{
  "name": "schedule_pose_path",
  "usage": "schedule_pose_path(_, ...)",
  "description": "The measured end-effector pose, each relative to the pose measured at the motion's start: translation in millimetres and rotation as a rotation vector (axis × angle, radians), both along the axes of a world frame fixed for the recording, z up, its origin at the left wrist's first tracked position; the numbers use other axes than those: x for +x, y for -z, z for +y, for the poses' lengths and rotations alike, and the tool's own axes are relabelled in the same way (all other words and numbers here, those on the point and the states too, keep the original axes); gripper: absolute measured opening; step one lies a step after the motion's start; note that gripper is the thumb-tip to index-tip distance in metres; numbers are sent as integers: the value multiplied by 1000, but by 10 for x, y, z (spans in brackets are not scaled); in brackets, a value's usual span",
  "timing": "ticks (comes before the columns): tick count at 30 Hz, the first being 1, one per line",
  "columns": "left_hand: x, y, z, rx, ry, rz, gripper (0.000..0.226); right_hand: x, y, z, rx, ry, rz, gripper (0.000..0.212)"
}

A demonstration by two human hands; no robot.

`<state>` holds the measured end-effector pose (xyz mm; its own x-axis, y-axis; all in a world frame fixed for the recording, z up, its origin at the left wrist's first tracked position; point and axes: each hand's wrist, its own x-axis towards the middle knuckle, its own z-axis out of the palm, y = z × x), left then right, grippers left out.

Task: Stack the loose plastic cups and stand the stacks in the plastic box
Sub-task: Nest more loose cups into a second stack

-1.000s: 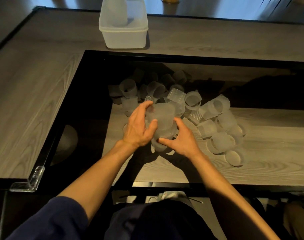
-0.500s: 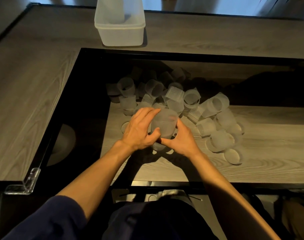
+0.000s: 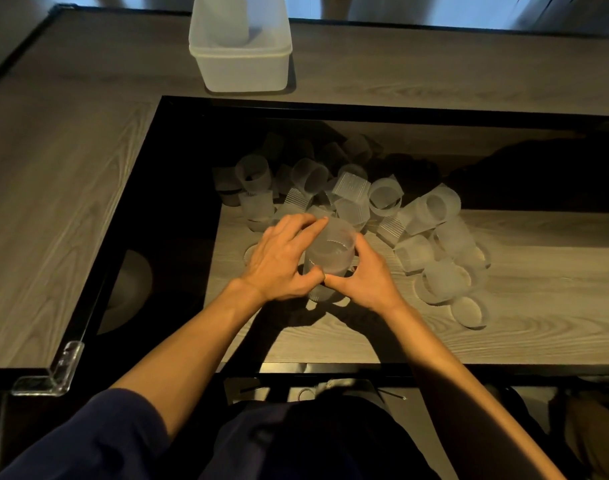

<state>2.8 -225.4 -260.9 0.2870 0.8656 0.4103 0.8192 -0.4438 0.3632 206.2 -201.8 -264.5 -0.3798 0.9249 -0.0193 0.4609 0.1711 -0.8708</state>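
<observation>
Two hands worked one cup stack (image 3: pixel 327 268). The left hand (image 3: pixel 282 261) gripped the top cup (image 3: pixel 334 242), fingers curled round its far side. The right hand (image 3: pixel 365 275) pinched the stack low down, thumbs nearly touching. Since a second before, the top cup had sunk lower into the one beneath, so nesting looked almost seated. The stack stood on the sunken shelf (image 3: pixel 504 334), not yet boxed. Beyond it, many loose cups (image 3: pixel 351 195) lay scattered. Farthest off, the plastic box (image 3: pixel 240 67) held one tall stack (image 3: pixel 227 22).
</observation>
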Motion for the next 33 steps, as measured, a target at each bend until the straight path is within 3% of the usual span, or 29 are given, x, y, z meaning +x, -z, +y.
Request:
schedule_pose_path(7,187,-24,-65,-64,-17,-299,78,7,47,4,3,-11,-3,85)
schedule_pose_path(11,106,105,-35,-103,-260,-484,65,9,31,-5,14,-11,-27,89)
schedule_pose_path(13,31,170,-52,-116,-290,-507,62,7,38,-7,13,-7,-28,91)
schedule_pose_path(18,99,150,-41,-86,-126,-408,51,4,56,10,7,13,-33,91)
schedule_pose_path(21,98,189,8,-93,-200,-493,42,12,70,8,21,6,-49,92)
schedule_pose_path(24,54,244,16,-198,-407,-571,35,10,66,3,20,1,-49,91)
schedule_pose_path(27,-107,434,10,-427,-676,-367,47,13,59,4,10,1,-52,89)
schedule_pose_path(30,-287,601,-59,-712,-740,-114,61,11,49,17,7,3,-62,89)
schedule_pose_path(33,-395,711,-102,-743,-744,-64,47,11,51,15,0,0,-70,90)
